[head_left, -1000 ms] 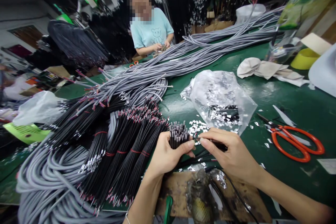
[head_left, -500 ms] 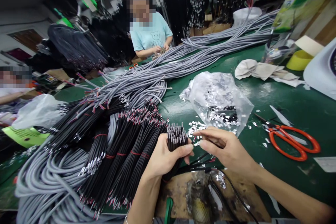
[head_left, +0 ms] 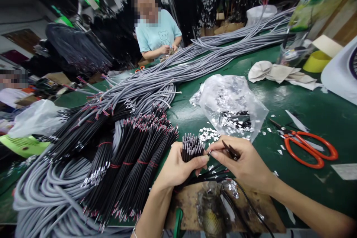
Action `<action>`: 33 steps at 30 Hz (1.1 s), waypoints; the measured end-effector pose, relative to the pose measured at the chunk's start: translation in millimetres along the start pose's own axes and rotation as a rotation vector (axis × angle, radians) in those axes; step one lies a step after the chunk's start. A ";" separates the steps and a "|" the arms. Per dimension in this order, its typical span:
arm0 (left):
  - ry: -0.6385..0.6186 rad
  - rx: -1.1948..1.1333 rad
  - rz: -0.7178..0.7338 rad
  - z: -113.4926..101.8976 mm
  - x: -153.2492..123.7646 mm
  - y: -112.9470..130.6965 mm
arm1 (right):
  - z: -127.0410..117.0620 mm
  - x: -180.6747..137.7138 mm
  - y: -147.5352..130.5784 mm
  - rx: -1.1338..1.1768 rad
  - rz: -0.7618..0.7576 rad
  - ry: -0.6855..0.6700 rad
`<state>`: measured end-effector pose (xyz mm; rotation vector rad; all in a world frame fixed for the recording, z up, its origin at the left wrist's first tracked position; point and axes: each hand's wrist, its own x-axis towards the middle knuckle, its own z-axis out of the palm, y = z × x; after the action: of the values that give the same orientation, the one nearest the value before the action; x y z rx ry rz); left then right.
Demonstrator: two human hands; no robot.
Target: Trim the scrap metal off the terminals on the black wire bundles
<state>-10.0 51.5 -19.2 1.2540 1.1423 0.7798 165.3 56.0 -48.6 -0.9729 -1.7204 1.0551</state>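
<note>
My left hand (head_left: 175, 169) is wrapped round a small bundle of black wires (head_left: 191, 147), their stripped ends pointing up. My right hand (head_left: 245, 163) is pinched shut on a thin black wire (head_left: 230, 151) right beside that bundle, fingertips almost touching my left thumb. Small silver metal pieces (head_left: 208, 135) lie scattered on the green table (head_left: 304, 108) just beyond my hands. A clear plastic bag (head_left: 231, 100) with more silver pieces lies behind them. A worn wooden block with a dark tool (head_left: 212, 204) sits under my wrists.
Tied bundles of black wires (head_left: 131, 156) and heaps of grey cables (head_left: 50, 189) fill the left. Orange-handled scissors (head_left: 306, 147) lie at right, beige cloth (head_left: 279, 72) and a yellow bowl (head_left: 315, 61) beyond. A person in a light blue shirt (head_left: 157, 35) works at the far side.
My right hand has drawn in closer to the bundle and now pinches a black wire beside it. My left hand has shifted slightly right and down with the bundle.
</note>
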 end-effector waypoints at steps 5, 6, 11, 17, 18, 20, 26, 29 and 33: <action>-0.155 0.031 -0.130 7.3 -1.6 -6.0 | 6.4 0.1 3.3 -0.106 -0.126 0.028; -0.217 0.052 -0.163 9.4 -1.1 -6.7 | 5.0 1.9 4.9 -0.149 -0.152 0.069; -0.060 0.129 -0.123 9.8 4.7 -3.6 | -19.7 13.0 17.3 -0.550 -0.155 0.316; 0.101 0.210 -0.056 5.6 6.0 -1.6 | -22.3 11.6 18.6 -0.313 -0.002 0.103; 0.099 0.217 -0.055 5.6 6.0 -2.7 | -18.4 10.6 17.3 -0.251 -0.008 0.041; 0.130 0.244 -0.021 5.1 6.4 -5.0 | -11.5 9.2 15.7 -0.224 -0.019 -0.068; 0.217 0.297 0.061 2.9 9.1 -5.1 | -7.0 8.2 16.1 -0.362 0.031 0.001; 0.194 0.334 0.052 4.2 8.9 -6.2 | -6.3 6.1 13.2 -0.243 -0.030 0.176; 0.239 0.404 0.068 5.5 7.7 -10.1 | -2.9 3.6 14.4 -0.218 -0.077 0.081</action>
<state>-3.9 55.0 -31.2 1.5697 1.5101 0.7886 169.3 64.9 -60.1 -1.0600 -1.8171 0.7800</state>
